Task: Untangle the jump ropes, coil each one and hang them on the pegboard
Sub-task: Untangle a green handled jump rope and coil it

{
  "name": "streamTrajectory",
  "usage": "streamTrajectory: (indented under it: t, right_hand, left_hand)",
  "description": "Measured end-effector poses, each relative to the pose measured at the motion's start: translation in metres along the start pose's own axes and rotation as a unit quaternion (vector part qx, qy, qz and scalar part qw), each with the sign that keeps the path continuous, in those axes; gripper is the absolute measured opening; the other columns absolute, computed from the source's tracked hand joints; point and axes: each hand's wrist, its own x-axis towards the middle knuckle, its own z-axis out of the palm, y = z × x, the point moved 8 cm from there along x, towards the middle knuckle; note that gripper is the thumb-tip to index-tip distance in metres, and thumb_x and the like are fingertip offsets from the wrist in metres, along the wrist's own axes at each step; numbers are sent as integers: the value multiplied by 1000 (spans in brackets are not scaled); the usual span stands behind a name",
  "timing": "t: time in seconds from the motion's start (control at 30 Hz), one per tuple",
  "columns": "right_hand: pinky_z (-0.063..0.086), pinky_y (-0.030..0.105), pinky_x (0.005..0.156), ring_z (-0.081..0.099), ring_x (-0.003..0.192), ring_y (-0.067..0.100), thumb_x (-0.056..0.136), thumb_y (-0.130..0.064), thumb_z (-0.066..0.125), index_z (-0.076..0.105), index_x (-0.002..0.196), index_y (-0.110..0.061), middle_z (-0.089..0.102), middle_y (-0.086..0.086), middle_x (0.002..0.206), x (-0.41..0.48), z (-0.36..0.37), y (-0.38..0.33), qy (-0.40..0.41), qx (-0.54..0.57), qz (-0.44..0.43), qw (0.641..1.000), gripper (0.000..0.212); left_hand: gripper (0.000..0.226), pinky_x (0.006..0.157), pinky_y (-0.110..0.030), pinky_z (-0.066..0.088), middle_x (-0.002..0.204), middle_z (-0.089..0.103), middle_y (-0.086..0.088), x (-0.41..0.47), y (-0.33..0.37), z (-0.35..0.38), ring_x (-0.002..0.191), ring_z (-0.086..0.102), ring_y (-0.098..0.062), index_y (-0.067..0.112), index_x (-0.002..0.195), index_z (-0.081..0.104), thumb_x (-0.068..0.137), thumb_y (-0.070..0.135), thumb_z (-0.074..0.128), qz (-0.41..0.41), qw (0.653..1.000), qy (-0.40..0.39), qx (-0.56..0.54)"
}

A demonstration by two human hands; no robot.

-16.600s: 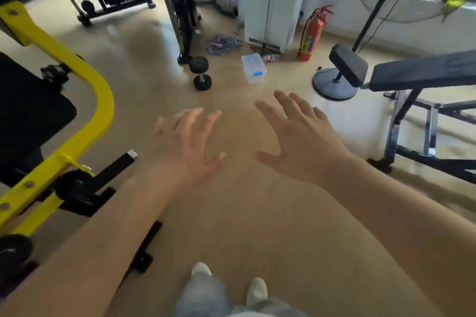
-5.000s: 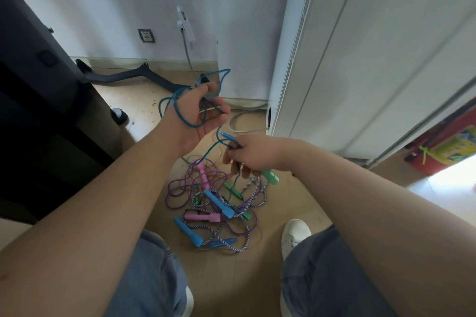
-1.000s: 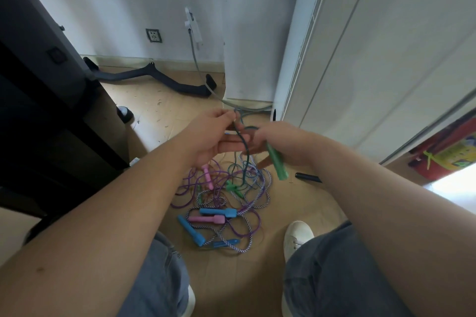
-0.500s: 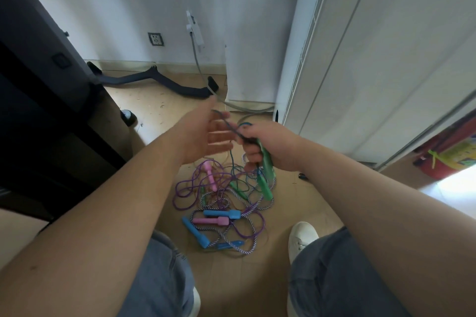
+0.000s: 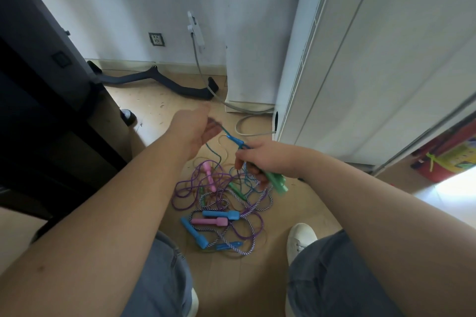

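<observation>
Head view, one frame.

The right hand, at centre frame, has its grip closed round a bundle of jump-rope handles. One blue plastic handle protrudes toward the upper left. Pale green plastic handle ends protrude toward the lower right, and blur prevents counting them as one or two.

A thin teal cord runs from the blue handle to the fingertips of the left hand, left of centre. That hand is motion-blurred, so I cannot tell whether its grip pinches the cord.

A tangle of jump ropes lies on the tan floor below both hands. Handles counted in it:
- two pink handles
- three blue handles
- one green handle

The cords are purple, teal, and blue-and-white braided. The overlaps prevent tracing any single rope.

There are two white shoes, the left one cut off at the bottom edge. One wall socket sits at upper left. A red cylinder with yellow label is cut off at the right edge, and its print is unreadable.
</observation>
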Motion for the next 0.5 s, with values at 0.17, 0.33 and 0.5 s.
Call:
streamTrajectory:
  t: [0.17,0.33,0.5]
  right_hand:
    - [48,29,50,49,51,14,95,-19,59,62,108,-8,54,3,70,-5,-14,-14,36,-94,-47,994,18]
    - [45,30,49,49,55,22,87,-16,69,62,94,1,54,13,66,-3,-16,-14,24,-49,-43,998,20]
    - [56,34,58,61,55,24,88,-11,71,64,96,3,63,12,68,-4,-28,-12,33,-15,-36,999,18]
  left_hand:
    - [50,95,-42,53,121,51,-5,-14,-2,16,105,56,-27,13,143,41,100,37,50,112,874,-42,471]
    - [48,60,-31,36,75,62,-4,-37,-13,58,71,55,-21,13,85,65,106,41,32,199,799,-206,529]
    - [55,62,-35,47,64,59,-8,-34,10,50,63,67,-25,7,74,60,102,50,41,262,801,-132,522]
